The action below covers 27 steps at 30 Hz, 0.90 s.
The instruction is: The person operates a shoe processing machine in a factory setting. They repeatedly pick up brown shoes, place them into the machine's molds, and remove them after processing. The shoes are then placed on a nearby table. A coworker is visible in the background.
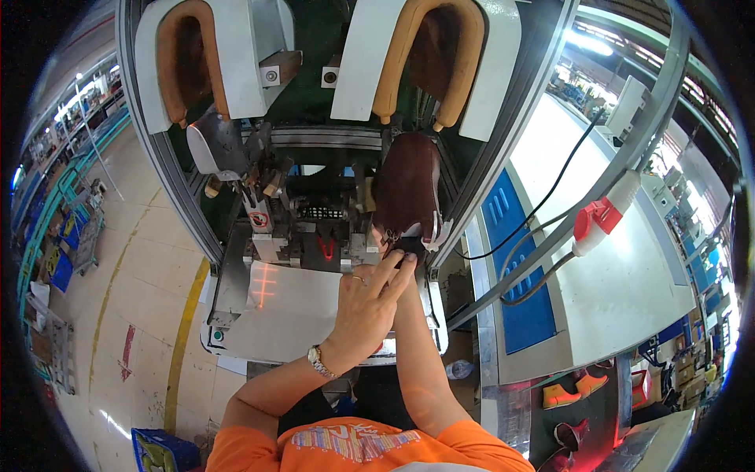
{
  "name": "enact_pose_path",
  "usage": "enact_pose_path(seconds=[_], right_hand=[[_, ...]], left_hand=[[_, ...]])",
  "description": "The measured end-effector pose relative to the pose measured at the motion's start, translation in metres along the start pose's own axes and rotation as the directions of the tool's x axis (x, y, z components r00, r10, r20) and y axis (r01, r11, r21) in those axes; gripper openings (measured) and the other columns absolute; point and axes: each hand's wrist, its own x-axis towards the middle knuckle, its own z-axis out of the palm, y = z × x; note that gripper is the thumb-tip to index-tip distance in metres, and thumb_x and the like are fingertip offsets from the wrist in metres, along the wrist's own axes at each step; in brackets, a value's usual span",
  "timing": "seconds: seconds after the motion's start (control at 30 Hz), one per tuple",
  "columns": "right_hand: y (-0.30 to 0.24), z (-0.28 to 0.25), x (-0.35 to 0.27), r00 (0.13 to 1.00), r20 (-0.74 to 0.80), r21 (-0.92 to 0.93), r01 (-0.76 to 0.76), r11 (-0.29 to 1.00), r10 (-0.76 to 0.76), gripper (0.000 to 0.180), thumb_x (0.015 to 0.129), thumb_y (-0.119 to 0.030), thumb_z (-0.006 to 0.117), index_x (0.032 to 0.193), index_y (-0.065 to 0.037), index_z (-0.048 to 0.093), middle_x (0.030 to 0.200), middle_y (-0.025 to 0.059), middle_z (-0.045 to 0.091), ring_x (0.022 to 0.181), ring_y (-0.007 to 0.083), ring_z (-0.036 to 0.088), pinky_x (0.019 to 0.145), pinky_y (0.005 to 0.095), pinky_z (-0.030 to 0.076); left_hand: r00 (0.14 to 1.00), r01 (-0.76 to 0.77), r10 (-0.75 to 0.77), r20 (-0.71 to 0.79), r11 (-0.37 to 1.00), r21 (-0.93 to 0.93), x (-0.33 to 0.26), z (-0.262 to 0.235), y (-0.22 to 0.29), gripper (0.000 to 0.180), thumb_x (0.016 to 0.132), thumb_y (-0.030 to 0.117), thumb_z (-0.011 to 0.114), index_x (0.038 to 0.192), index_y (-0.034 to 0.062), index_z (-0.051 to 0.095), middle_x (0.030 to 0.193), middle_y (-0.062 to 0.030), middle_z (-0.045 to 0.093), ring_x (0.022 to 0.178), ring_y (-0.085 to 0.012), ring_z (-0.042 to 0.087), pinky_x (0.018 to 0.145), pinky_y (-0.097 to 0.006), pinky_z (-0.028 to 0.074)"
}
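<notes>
Has a shoe upper (pixel 407 185) on the right of the machine (pixel 322 138), just beyond the left hand (pixel 366 308); two arched pads (pixel 393 67) farther back; a bench (pixel 613 291) further right; shoes (pixel 561 396) lower right; a crate (pixel 187 450) on the floor (pixel 145 315), left

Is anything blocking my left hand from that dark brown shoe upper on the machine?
Nothing visible is: your left hand has its fingertips at the near end of the shoe upper, though contact is unclear.

one head-worn fisheye view, looking forward and steeply down. range: close above hands (pixel 363 305) and front edge of machine table (pixel 245 340).
</notes>
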Motion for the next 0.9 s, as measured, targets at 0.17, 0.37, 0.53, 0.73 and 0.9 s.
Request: enact_pose_path(seconds=[0.17,0.37,0.53,0.73,0.9], right_hand=[[0.002,0.006,-0.001,0.999,-0.047,-0.01,0.024,1.0,-0.024,0.024,0.087,-0.018,0.042,0.101,-0.002,0.053,0.09,0.0094,0.06,0.075,0.0209,0.06,0.065,0.0319,0.051],[-0.005,0.01,-0.002,0.991,-0.137,-0.061,-0.01,0.998,0.001,0.026,0.088,-0.021,0.036,0.096,-0.004,0.053,0.084,0.0095,0.058,0.073,0.0207,0.057,0.064,0.0331,0.05],[-0.005,0.017,-0.005,0.997,-0.022,-0.101,-0.074,0.992,0.072,0.024,0.09,-0.024,0.037,0.092,-0.007,0.054,0.08,0.0068,0.057,0.07,0.0196,0.056,0.061,0.0335,0.049],[-0.025,-0.019,0.003,0.931,0.303,-0.045,-0.201,0.979,0.205,0.02,0.089,-0.016,0.044,0.105,-0.005,0.05,0.106,0.008,0.058,0.097,0.0197,0.055,0.099,0.0419,0.037],[-0.031,-0.004,-0.017,0.999,-0.019,-0.352,-0.051,0.935,0.047,0.023,0.086,-0.016,0.05,0.106,-0.004,0.051,0.103,0.0093,0.058,0.094,0.0225,0.056,0.09,0.0403,0.043]], left_hand=[[1.0,0.009,-0.009,0.02,1.0,0.004,-0.005,0.003,-0.005,0.063,0.066,-0.002,0.055,0.126,0.0091,0.042,0.123,-0.008,0.041,0.091,-0.0268,0.047,0.075,-0.038,0.037],[0.995,0.027,-0.024,0.095,0.999,-0.031,-0.005,0.0,0.003,0.066,0.069,0.001,0.055,0.131,0.0041,0.033,0.13,-0.0125,0.036,0.099,-0.0288,0.047,0.08,-0.039,0.038],[0.989,0.016,-0.001,0.147,0.995,-0.103,-0.005,-0.012,0.006,0.072,0.073,0.008,0.058,0.135,0.0017,0.023,0.137,-0.0162,0.026,0.103,-0.0297,0.048,0.081,-0.039,0.039],[0.983,-0.087,0.115,0.144,0.979,-0.184,-0.026,-0.025,0.011,0.064,0.074,0.01,0.059,0.132,0.0076,0.032,0.139,-0.0141,0.023,0.101,-0.0276,0.05,0.085,-0.039,0.039],[0.978,-0.069,0.125,0.167,0.95,-0.305,-0.039,-0.038,0.006,0.05,0.076,0.009,0.058,0.124,0.0084,0.044,0.132,-0.0105,0.038,0.095,-0.0227,0.055,0.083,-0.037,0.042]])
